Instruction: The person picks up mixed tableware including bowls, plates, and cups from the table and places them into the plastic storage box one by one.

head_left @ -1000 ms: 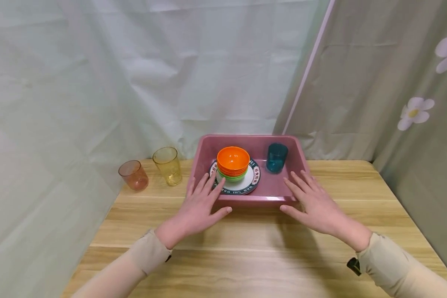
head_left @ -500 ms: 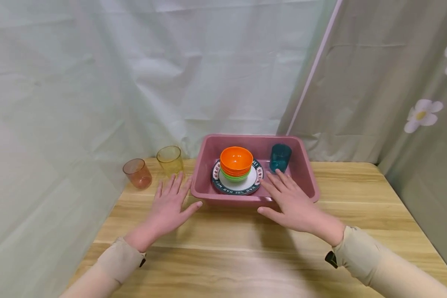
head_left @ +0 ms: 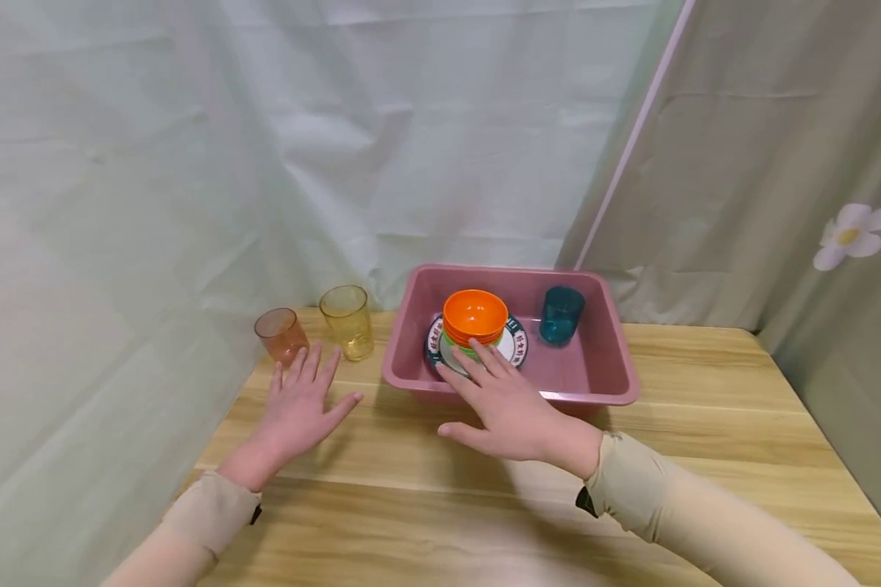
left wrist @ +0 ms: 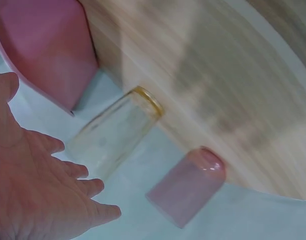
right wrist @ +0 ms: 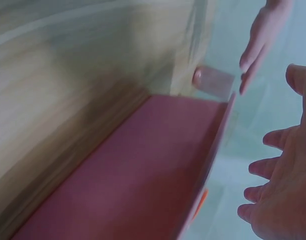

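Observation:
My left hand (head_left: 297, 412), fingers spread and holding nothing, hovers just in front of a pinkish see-through cup (head_left: 282, 336). Beside that cup stands a taller yellow see-through cup (head_left: 349, 326); both also show in the left wrist view, past the left hand (left wrist: 38, 185). Over the front rim of a pink plastic tub (head_left: 595, 397) my right hand (head_left: 510, 412) is stretched out, holding nothing. Inside the tub, orange bowls (head_left: 475, 311) sit stacked on green ones, on a patterned plate (head_left: 519, 346) partly hidden by the right fingers. A teal cup (head_left: 561, 316) stands to their right.
The wooden table (head_left: 705, 456) carries the tub near its back edge. A pale curtain (head_left: 411, 147) hangs directly behind, and a grey curtain with flowers (head_left: 763, 204) closes off the right side.
Both hands have moved left: the left from the tub's front left corner to before the pinkish cup, the right from the tub's right side to before the bowls. The view has shifted slightly.

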A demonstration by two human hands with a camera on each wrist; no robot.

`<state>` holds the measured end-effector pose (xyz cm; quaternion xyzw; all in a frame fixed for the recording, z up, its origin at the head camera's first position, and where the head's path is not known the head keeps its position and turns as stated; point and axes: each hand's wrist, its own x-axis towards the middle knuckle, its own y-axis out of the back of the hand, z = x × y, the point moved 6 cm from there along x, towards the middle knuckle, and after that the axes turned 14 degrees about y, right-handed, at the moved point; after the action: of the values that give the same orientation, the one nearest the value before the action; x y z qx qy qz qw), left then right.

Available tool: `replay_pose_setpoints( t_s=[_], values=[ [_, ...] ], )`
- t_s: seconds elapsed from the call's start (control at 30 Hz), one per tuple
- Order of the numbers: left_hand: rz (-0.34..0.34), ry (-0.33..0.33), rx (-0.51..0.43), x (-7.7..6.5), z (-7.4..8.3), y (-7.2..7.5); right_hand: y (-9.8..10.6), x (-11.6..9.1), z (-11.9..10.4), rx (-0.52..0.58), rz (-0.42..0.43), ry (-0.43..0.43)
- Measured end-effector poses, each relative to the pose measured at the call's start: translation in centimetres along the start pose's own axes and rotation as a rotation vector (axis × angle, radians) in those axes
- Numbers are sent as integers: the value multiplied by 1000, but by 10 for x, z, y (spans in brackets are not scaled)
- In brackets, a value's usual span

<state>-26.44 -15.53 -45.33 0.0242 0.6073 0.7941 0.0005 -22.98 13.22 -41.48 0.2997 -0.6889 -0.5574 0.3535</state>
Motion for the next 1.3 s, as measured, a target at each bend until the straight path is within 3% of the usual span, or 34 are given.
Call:
replay_pose_setpoints(
  t_s=[0.13,0.27,0.43,0.53,0.63,0.83,1.0,1.17,1.3],
  values=[
    [-14,15,-5,6,-6,-3,-6,15,-10,4,-17,26],
    [-46,34,-70,19,-10,-6,-11,24,-15,-1,-28,32],
    [-161,100,-331,43,-17,-16,-14,30,-18,4,-19,45],
    [-262,198,-514,59,-22,-26,-18,33,-19,10,-25,48],
    [-308,286,-624,73,-26,-35,-20,34,-20,23,-31,43],
    [-286,339,-692,99,-25,-48,-22,35,-19,31,-32,39],
    [-201,295,-817,116,-17,-57,-25,33,-20,30,-35,41],
    [-121,257,-939,126,-10,-65,-26,31,-21,26,-40,46],
    [-66,306,-929,130,-9,-68,-26,30,-19,24,-44,32]
  ],
)
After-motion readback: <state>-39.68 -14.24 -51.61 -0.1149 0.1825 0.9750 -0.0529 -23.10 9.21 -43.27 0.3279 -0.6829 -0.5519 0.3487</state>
